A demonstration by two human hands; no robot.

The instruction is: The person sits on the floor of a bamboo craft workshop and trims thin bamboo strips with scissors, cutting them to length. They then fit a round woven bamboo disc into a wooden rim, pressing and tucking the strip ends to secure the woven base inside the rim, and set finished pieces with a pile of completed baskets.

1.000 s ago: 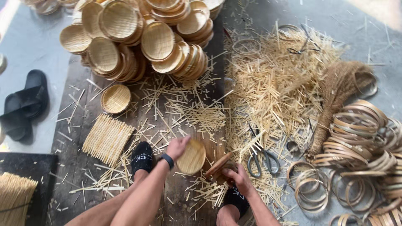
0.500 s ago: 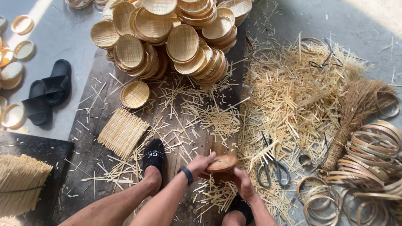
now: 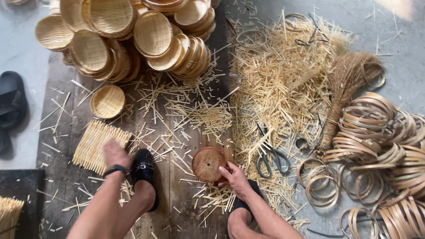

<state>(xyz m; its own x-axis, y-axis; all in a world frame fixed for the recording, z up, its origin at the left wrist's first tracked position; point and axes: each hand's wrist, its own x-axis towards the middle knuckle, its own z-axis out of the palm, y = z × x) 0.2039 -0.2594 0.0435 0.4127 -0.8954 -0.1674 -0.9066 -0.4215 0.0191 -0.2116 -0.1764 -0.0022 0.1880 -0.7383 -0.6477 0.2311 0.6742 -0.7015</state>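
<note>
Right hand (image 3: 234, 177) grips the rim of a round brown wooden disc-shaped mould (image 3: 208, 164), fingers curled over its near edge, thumb side on top; the disc sits on the dark wooden floorboards (image 3: 177, 208) between the person's two feet. Left hand (image 3: 114, 153), black wristband on, is blurred over the flat woven bamboo mat (image 3: 95, 145); fingers look loose, but cannot tell whether it holds anything.

Handling, as a guess: disc looks solid and stiff, moderately heavy for its size, not fragile; best taken by the rim, as it is. The mat looks light, springy and flexible, with loose strip ends that could snag or fray; lift from an edge with a flat hand.

Around: black slip-on shoe (image 3: 144, 170) just beside the left hand, small round woven bamboo basket (image 3: 107, 101) near the mat, big heap of finished woven bamboo baskets (image 3: 133, 35) at the top. Grey-handled scissors (image 3: 270, 159) right of the disc, in a pile of cut bamboo slivers (image 3: 283, 84). Brown fibre broom (image 3: 345, 84) and a stack of bent bamboo hoops (image 3: 376, 146) further right. Black sandal (image 3: 11, 99) on grey concrete at left. Floor-level workshop, daylight.
</note>
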